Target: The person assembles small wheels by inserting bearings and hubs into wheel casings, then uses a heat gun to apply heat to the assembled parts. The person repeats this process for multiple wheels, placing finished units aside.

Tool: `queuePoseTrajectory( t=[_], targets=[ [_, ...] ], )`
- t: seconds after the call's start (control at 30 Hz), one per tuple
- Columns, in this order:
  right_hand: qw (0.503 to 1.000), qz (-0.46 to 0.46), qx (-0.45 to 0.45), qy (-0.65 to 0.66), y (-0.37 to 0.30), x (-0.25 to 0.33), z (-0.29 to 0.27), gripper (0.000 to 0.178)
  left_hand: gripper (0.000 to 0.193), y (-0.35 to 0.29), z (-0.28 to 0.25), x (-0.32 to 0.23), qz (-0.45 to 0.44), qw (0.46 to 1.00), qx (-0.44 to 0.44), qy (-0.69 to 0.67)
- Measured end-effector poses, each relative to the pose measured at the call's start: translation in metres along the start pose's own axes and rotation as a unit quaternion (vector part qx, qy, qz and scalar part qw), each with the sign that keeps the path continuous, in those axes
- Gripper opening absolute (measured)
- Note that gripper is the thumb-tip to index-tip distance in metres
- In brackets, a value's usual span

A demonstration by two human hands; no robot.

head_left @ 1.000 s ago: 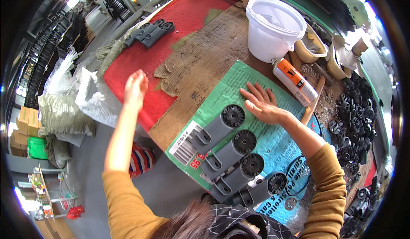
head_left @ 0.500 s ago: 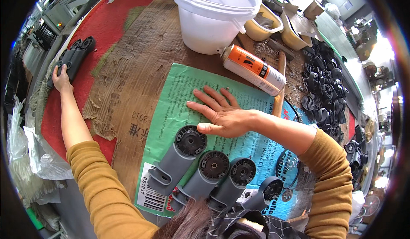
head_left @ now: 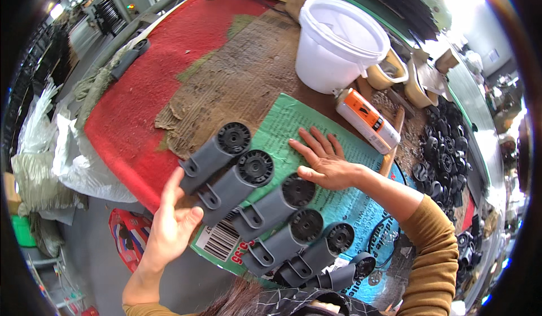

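Observation:
Grey plastic parts with black, slotted round ends stand in a slanting row, several of them, along the near edge of a green and blue printed sheet (head_left: pixel 282 113). My left hand (head_left: pixel 169 220) is at the row's left end, fingers apart. Its index fingertip is at the lower end of the leftmost grey part (head_left: pixel 209 161). The thumb is near the base of the second grey part (head_left: pixel 234 186). On the sheet, beyond the row, my right hand (head_left: pixel 330 166) lies flat with spread fingers, holding nothing. The nearest grey part (head_left: pixel 339 276) is partly hidden by dark cloth.
A white bucket (head_left: pixel 330 62) stands behind the sheet, with an orange and white spray can (head_left: pixel 367 121) lying beside it. A hammer's wooden handle (head_left: pixel 393 141) and a heap of black wheels (head_left: pixel 446 152) are at the right. Another dark part (head_left: pixel 127 59) rests on the red mat's (head_left: pixel 135 113) far-left edge.
My left hand has come back from the far left to the row. Two grey parts now stand at the row's left end. The view has shifted; my right hand stays flat.

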State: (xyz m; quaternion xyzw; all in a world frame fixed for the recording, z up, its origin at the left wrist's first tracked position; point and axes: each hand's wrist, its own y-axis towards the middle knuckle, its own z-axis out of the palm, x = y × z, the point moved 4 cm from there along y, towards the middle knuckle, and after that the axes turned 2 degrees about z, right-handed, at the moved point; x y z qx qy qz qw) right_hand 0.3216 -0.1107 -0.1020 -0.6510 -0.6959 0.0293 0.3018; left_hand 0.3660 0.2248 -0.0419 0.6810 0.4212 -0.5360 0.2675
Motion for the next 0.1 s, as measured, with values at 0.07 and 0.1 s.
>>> queuePoseTrajectory(
  t=[0.07, 0.1],
  targets=[
    [1.0, -0.009, -0.008, -0.002, 0.002, -0.004, 0.004, 0.082, 0.075, 0.004, -0.024, -0.009, -0.059, 0.984, 0.002, 0.168],
    [1.0, -0.013, -0.019, -0.015, 0.004, -0.006, 0.008, 0.083, 0.077, 0.02, -0.044, -0.006, -0.139, 0.97, -0.025, 0.199]
  ],
)
